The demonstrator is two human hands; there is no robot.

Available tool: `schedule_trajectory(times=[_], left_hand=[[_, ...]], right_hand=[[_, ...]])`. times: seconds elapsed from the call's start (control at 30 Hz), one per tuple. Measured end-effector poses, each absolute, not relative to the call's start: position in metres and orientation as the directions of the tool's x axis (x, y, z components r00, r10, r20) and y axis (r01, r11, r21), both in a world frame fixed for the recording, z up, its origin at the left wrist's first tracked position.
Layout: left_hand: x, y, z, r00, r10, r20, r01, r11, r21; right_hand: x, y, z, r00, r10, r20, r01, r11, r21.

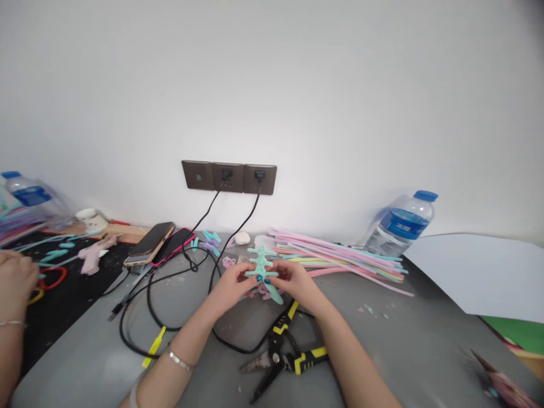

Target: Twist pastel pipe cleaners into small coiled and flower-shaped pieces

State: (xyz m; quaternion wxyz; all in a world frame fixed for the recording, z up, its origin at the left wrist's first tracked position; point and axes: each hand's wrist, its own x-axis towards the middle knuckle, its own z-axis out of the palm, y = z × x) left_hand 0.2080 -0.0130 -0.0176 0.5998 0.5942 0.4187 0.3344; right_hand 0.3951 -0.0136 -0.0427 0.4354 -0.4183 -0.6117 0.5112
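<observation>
Between my two hands is a mint-green shape made of fuzzy pipe cleaners (262, 259), with several side branches and a leaf-like loop at its lower end. My left hand (235, 283) pinches it from the left, and my right hand (297, 281) pinches it from the right, thumbs almost meeting. Just below and behind it lie pink curled pipe-cleaner pieces (272, 292), partly hidden by my fingers. Nearer to me, under my forearms, black and yellow wire-stripping pliers (276, 357) rest with their jaws apart.
Pastel pipe cleaners (340, 258) lie right of my hands, before a water bottle (402, 224). Black cables (148, 294) loop at left from wall sockets (229, 177), near two phones (151, 243). A glue gun (96, 253), scissors (55, 277) and another person's hand (17, 283) are farther left.
</observation>
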Motion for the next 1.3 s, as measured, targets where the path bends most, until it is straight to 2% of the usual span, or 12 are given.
schedule_trajectory(times=[0.27, 0.4, 0.47, 0.57, 0.77, 0.87, 1.0, 1.17, 1.3], left_hand=[[0.208, -0.011, -0.022, 0.418, 0.903, -0.101, 0.140, 0.046, 0.989], [0.204, -0.008, -0.021, 0.396, 0.918, -0.013, 0.202, -0.074, 0.977], [0.201, -0.007, -0.020, 0.435, 0.900, -0.009, 0.214, -0.093, 0.972], [0.198, -0.008, -0.019, 0.491, 0.868, -0.076, 0.234, -0.047, 0.971], [0.195, -0.009, -0.014, 0.571, 0.821, -0.008, 0.371, -0.249, 0.895], [0.194, -0.010, -0.010, 0.605, 0.795, -0.042, 0.405, -0.262, 0.876], [0.192, -0.012, -0.004, 0.649, 0.757, -0.074, 0.409, -0.266, 0.873], [0.190, -0.011, -0.004, 0.606, 0.795, -0.028, 0.411, -0.283, 0.867], [0.187, -0.007, -0.006, 0.550, 0.835, 0.008, 0.421, -0.286, 0.861]], right_hand=[[0.395, -0.016, -0.034, -0.299, 0.948, 0.112, 0.158, 0.165, -0.974], [0.393, -0.019, -0.030, -0.335, 0.937, 0.099, 0.161, 0.160, -0.974], [0.393, -0.021, -0.028, -0.345, 0.934, 0.094, 0.171, 0.161, -0.972], [0.393, -0.022, -0.026, -0.394, 0.915, 0.082, 0.159, 0.156, -0.975], [0.397, -0.024, -0.024, -0.504, 0.862, 0.061, 0.208, 0.190, -0.959], [0.398, -0.026, -0.025, -0.527, 0.849, 0.035, 0.228, 0.181, -0.957], [0.396, -0.027, -0.026, -0.588, 0.808, 0.035, 0.167, 0.164, -0.972], [0.395, -0.026, -0.026, -0.548, 0.834, 0.067, 0.154, 0.180, -0.972], [0.394, -0.024, -0.026, -0.487, 0.871, 0.059, 0.098, 0.122, -0.988]])
